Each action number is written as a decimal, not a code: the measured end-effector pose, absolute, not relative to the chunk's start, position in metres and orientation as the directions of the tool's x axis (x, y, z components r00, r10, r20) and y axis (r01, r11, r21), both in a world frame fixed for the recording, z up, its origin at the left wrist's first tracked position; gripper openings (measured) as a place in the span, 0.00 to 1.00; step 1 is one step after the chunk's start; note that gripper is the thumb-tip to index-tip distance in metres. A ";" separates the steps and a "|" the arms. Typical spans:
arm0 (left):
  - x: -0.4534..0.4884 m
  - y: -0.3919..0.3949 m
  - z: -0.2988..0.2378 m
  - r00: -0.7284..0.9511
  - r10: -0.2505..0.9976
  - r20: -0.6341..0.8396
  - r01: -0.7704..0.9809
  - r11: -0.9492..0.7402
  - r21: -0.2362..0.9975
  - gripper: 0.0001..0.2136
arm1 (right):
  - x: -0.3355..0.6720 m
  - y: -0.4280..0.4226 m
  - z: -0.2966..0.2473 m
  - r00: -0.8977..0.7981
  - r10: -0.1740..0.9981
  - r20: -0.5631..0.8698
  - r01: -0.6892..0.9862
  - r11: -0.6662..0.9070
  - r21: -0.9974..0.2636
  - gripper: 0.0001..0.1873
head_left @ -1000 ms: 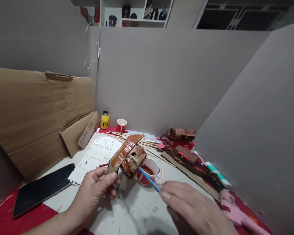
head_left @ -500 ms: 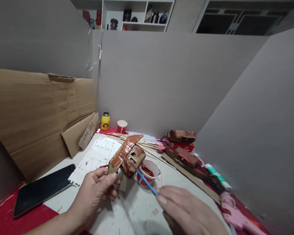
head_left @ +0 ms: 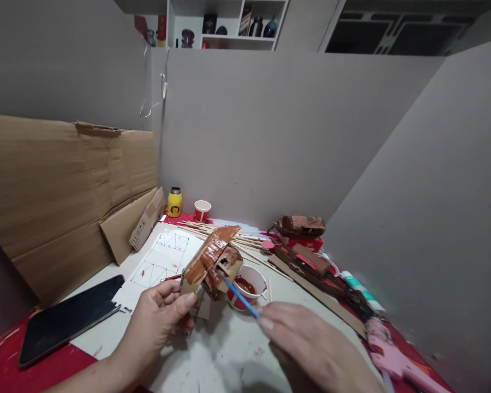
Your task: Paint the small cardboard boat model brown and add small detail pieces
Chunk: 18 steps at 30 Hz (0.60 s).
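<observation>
My left hand (head_left: 159,314) grips the near, unpainted corner of a small cardboard house model (head_left: 210,254). Its sloping roof shines with wet brown paint, and bare cardboard shows on part of the wall, around a small opening. In my right hand (head_left: 311,338) is a paintbrush with a blue handle (head_left: 240,297), held closed in the fingers. The brush tip touches the wall below the roof, near the opening. Just behind the model stands a paper cup of brown paint (head_left: 256,281), partly covered by it.
A dark tablet (head_left: 71,322) and a sheet of truss drawings (head_left: 159,259) lie at left. Wooden sticks (head_left: 249,240), a yellow bottle (head_left: 174,203) and a paper cup (head_left: 202,210) stand or lie at the back. Brown-painted models (head_left: 300,225) and a pink glue gun (head_left: 393,349) are at right.
The model has turned slightly in my left hand, so more bare cardboard shows on its wall. The brush stays against the wall, its handle shifted a little left.
</observation>
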<state>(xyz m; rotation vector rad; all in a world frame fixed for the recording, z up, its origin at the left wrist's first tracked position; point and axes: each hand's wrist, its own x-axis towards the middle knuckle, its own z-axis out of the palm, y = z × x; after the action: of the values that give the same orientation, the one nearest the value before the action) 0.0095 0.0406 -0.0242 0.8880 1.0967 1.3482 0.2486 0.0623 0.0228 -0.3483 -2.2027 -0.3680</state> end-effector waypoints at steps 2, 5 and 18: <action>0.010 0.040 -0.023 -0.085 0.993 -0.085 -0.291 0.057 0.955 0.20 | 0.251 0.068 0.028 -0.550 0.129 0.825 0.379 0.919 0.109 0.16; 0.011 0.039 -0.024 -0.100 0.991 -0.088 -0.295 0.055 0.954 0.20 | 0.248 0.071 0.030 -0.537 0.133 0.833 0.353 0.932 0.079 0.17; 0.004 0.039 -0.025 -0.024 0.996 -0.085 -0.249 0.077 0.965 0.19 | 0.271 0.071 0.047 -0.403 0.099 0.910 0.375 0.925 0.066 0.21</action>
<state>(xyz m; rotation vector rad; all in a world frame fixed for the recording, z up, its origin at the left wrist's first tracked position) 0.0042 0.0386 -0.0248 0.9484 1.0848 1.2821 0.2706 0.0710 0.0473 -0.3421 -1.9767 -0.3132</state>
